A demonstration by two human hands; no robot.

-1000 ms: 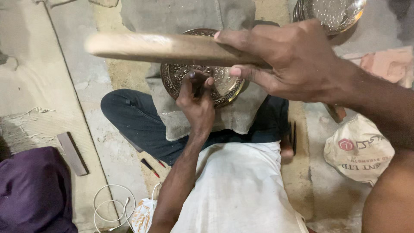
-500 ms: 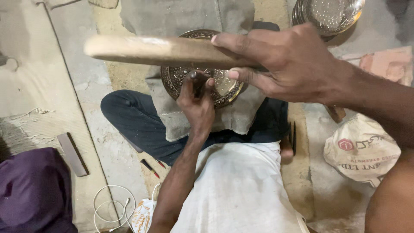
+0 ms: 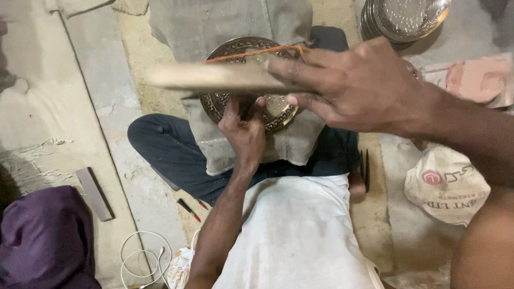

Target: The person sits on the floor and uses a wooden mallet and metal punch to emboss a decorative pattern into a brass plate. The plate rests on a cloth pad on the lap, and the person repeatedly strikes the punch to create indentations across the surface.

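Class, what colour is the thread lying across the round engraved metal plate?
Orange, seen in the head view: the thread crosses the plate's upper rim.

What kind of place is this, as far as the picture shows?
Probably a small floor-level metal craft workshop. The person sits cross-legged on a worn floor, the left hand on an engraved metal plate, the right hand gripping a wooden stick; more metal plates are stacked nearby.

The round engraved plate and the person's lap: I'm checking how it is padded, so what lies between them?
In the head view, a grey cloth lies folded under the engraved plate, draped over the dark trousers.
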